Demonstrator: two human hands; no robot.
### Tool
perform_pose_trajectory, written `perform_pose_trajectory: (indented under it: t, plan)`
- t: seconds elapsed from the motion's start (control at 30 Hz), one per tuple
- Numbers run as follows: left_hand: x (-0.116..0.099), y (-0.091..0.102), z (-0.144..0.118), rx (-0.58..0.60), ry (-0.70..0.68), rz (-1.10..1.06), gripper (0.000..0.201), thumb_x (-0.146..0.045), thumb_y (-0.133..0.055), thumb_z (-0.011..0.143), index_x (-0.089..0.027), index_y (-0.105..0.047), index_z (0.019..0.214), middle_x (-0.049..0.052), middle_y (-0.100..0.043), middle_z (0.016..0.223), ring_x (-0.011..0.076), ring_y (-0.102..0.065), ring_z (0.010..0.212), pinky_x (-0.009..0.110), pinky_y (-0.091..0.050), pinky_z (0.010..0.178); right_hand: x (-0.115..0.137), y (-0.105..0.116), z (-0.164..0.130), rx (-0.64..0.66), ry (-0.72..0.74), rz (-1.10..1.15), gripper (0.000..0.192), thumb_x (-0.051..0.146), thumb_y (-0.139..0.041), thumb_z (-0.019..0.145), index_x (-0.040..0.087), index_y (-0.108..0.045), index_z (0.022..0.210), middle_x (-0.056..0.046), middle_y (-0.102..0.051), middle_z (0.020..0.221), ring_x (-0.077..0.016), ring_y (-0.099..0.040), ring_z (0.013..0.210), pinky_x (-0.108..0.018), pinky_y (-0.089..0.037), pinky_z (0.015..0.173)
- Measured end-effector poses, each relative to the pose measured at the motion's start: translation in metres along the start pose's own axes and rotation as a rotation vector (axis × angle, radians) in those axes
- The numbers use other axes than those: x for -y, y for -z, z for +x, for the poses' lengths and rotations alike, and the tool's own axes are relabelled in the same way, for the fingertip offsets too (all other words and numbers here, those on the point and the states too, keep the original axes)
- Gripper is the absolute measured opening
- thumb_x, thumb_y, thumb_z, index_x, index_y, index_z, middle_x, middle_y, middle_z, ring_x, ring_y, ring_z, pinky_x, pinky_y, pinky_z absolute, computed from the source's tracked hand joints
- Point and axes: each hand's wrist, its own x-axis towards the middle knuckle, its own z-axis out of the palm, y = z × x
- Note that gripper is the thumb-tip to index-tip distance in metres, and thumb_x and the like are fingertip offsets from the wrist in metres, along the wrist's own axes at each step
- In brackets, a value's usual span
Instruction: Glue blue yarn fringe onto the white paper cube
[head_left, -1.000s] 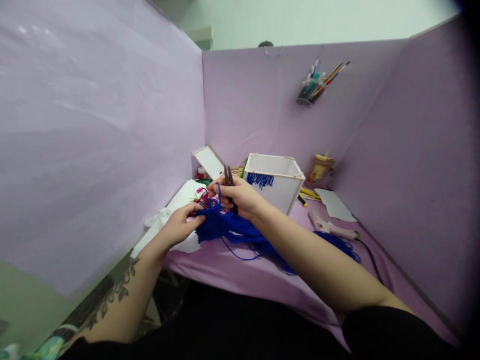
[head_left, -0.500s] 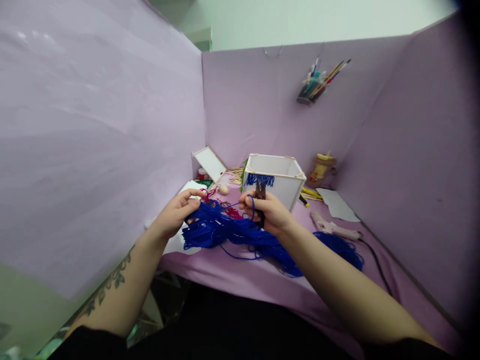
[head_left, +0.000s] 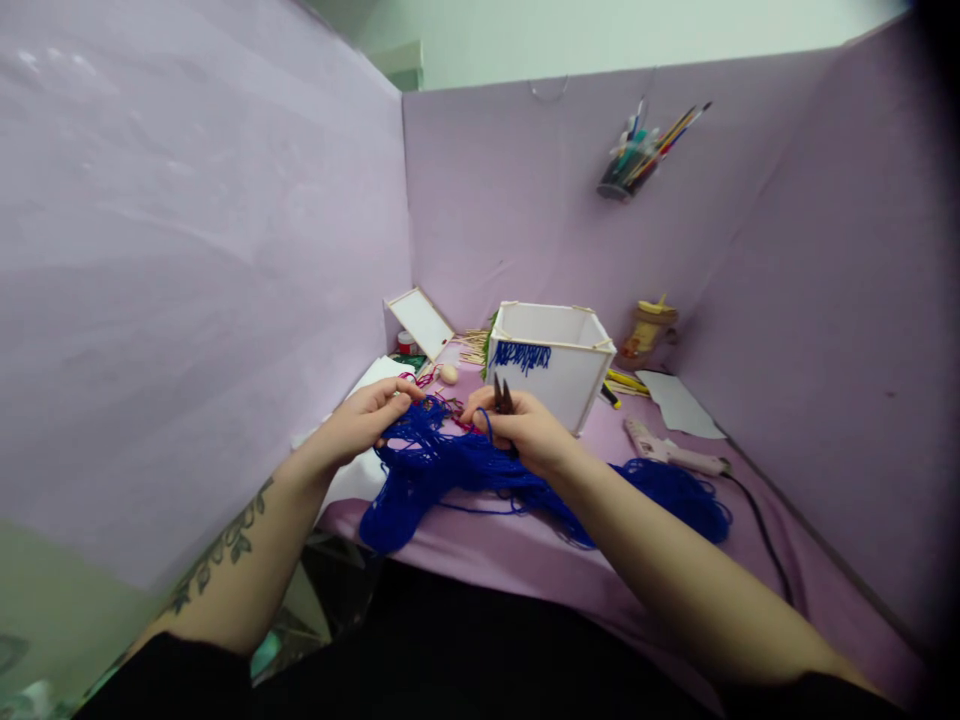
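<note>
A large tangled bundle of blue yarn [head_left: 450, 465] lies along the front of the table, its near-left end draping at the table edge. My left hand [head_left: 371, 412] is closed, pinching strands at the bundle's upper left. Gripped in my right hand [head_left: 529, 430] is a dark tool with two pointed jaws [head_left: 502, 396], standing upright with the tips apart; whether it is scissors or pliers I cannot tell. A blue strand loops over the fingers of that hand. Just behind stands a white open box [head_left: 551, 385] with short blue yarn pieces [head_left: 523, 356] along its front upper edge.
A pink glue gun [head_left: 671, 450] with a black cord lies at the right, near white paper [head_left: 679, 403] and a yellow-black cutter [head_left: 611, 397]. Behind are a framed white panel [head_left: 421, 325], wooden sticks [head_left: 474, 345] and a yellow cup [head_left: 646, 330]. Brushes [head_left: 637, 160] hang on the back wall.
My right hand has moved slightly left and down, closer to my left hand, with the tool in it. The yarn's left end has dropped lower toward the table edge.
</note>
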Motion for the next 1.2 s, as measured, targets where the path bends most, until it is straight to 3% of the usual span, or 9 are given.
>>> perform_pose_trajectory:
  t: [0.1,0.23,0.43,0.53,0.63,0.8,0.9,1.03,1.2]
  plan:
    - [-0.003,-0.001,0.005,0.044,-0.061,0.036,0.036,-0.050,-0.054,0.088,-0.018,-0.057,0.102,-0.005,-0.048,0.058,0.0059,-0.038,0.040,0.017,-0.027,0.037,-0.005,-0.012,0.011,0.095,-0.021,-0.007,0.021,0.032,-0.074,0.065,0.014,-0.068,0.074,-0.001,-0.059,0.073,-0.0037,-0.035,0.047,-0.020,-0.019,0.040]
    - [0.002,-0.001,0.015,0.035,-0.153,0.082,0.036,-0.053,-0.053,0.089,-0.019,-0.052,0.101,-0.006,-0.048,0.057,0.0069,-0.040,0.041,0.017,-0.025,0.038,-0.012,-0.028,0.026,0.195,-0.110,0.056,0.027,0.035,-0.076,0.062,0.013,-0.067,0.074,0.002,-0.053,0.059,-0.0057,-0.039,0.045,-0.019,-0.022,0.038]
    - [0.017,0.004,0.022,-0.013,-0.213,0.107,0.047,-0.061,-0.055,0.084,-0.018,-0.051,0.100,-0.003,-0.054,0.064,0.0099,-0.049,0.051,0.019,-0.034,0.045,-0.017,-0.036,0.034,0.247,-0.141,0.167,0.034,0.038,-0.081,0.060,0.012,-0.066,0.076,0.005,-0.047,0.054,-0.0046,-0.037,0.043,-0.018,-0.020,0.038]
    - [0.020,0.008,0.007,-0.241,-0.367,0.207,0.044,-0.061,-0.054,0.084,-0.017,-0.054,0.092,0.000,-0.058,0.073,0.0119,-0.052,0.062,0.023,-0.042,0.056,-0.016,-0.034,0.037,0.196,-0.148,0.244,0.035,0.037,-0.083,0.058,0.012,-0.066,0.077,0.006,-0.045,0.054,-0.0048,-0.036,0.044,-0.018,-0.018,0.037]
    - [0.026,0.005,-0.017,-0.505,-0.539,0.468,0.033,-0.048,-0.057,0.087,-0.017,-0.058,0.077,0.001,-0.058,0.073,0.0132,-0.053,0.068,0.025,-0.044,0.064,-0.017,-0.032,0.040,0.162,-0.168,0.286,0.035,0.035,-0.084,0.056,0.012,-0.066,0.077,0.005,-0.047,0.055,-0.0047,-0.036,0.044,-0.018,-0.017,0.036]
    - [0.042,-0.022,-0.034,-0.545,-0.570,0.871,0.020,-0.036,-0.067,0.081,-0.018,-0.067,0.090,0.005,-0.065,0.085,0.0179,-0.060,0.080,0.029,-0.047,0.072,-0.020,-0.035,0.041,0.167,-0.183,0.311,0.035,0.036,-0.082,0.058,0.013,-0.065,0.078,0.006,-0.046,0.049,-0.0055,-0.035,0.042,-0.018,-0.016,0.036]
    - [0.044,-0.033,-0.027,-0.570,-0.527,1.008,0.016,-0.031,-0.061,0.084,-0.017,-0.068,0.082,0.007,-0.066,0.080,0.0205,-0.061,0.080,0.030,-0.047,0.071,-0.020,-0.035,0.040,0.176,-0.177,0.319,0.035,0.036,-0.082,0.059,0.012,-0.065,0.078,0.005,-0.047,0.050,-0.0053,-0.034,0.043,-0.018,-0.016,0.037]
    - [0.041,-0.023,-0.025,-0.593,-0.486,0.736,0.018,-0.028,-0.056,0.086,-0.019,-0.071,0.085,0.006,-0.070,0.083,0.0166,-0.061,0.073,0.027,-0.047,0.068,-0.018,-0.029,0.037,0.124,-0.162,0.350,0.034,0.035,-0.082,0.059,0.011,-0.067,0.078,0.004,-0.047,0.052,-0.0050,-0.034,0.045,-0.018,-0.014,0.038]
    - [0.051,0.005,-0.025,-0.777,-0.202,-0.086,0.018,-0.032,-0.069,0.072,-0.016,-0.070,0.080,0.001,-0.063,0.064,0.0093,-0.050,0.051,0.020,-0.036,0.047,-0.017,-0.016,0.030,0.153,-0.103,0.422,0.029,0.031,-0.081,0.060,0.013,-0.067,0.079,0.005,-0.046,0.055,-0.0042,-0.032,0.045,-0.018,-0.015,0.040]
